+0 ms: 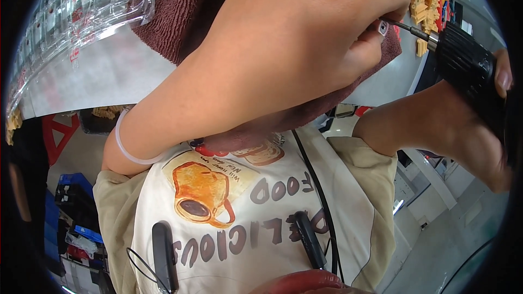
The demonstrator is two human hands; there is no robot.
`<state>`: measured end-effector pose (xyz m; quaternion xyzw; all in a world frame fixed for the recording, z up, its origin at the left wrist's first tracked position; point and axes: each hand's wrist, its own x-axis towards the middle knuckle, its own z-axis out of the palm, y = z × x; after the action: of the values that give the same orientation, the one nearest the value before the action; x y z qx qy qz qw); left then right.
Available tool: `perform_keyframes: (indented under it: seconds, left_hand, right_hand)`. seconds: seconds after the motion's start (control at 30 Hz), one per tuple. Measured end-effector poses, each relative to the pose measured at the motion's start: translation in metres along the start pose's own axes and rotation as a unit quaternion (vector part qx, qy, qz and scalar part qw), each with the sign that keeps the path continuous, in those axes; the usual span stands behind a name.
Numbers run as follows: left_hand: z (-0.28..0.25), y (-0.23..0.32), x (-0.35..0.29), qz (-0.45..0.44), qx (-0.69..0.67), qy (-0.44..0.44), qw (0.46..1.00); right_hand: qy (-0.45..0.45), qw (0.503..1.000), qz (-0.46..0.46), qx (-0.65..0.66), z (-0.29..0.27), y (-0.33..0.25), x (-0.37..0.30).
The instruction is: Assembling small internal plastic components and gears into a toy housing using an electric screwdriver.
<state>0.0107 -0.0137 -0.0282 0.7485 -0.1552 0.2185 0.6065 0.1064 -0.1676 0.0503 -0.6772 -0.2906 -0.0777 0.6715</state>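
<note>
We count one black screwdriver (463, 51), right hand (482, 136) wrapped round it; left hand (332, 27) curled by bit (418, 33), contents we can't tell; our left forearm (182, 92) blocks one brown towel (169, 19); one clear tray (111, 0).

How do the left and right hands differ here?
The left hand curls in near the tip of the bit, its grasp mostly hidden, while the right hand grips the black driver.
The left hand is above the brown towel; the right hand is off to its right.
The left arm wears a pale band; none shows on the right arm's visible part.
Shared: both hands are bare.
</note>
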Motion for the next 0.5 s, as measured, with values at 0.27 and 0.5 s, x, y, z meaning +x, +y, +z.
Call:
perform_keyframes:
  seconds: [0.27,0.5]
  left_hand:
    - [-0.001,-0.002,0.000,-0.009,-0.010,0.006,1.000]
    - [-0.006,-0.002,-0.003,-0.011,-0.021,0.011,1.000]
  right_hand:
    - [-0.014,1.000,0.012,0.007,-0.001,-0.003,-0.001]
    - [-0.025,1.000,0.016,0.009,-0.005,-0.010,-0.001]
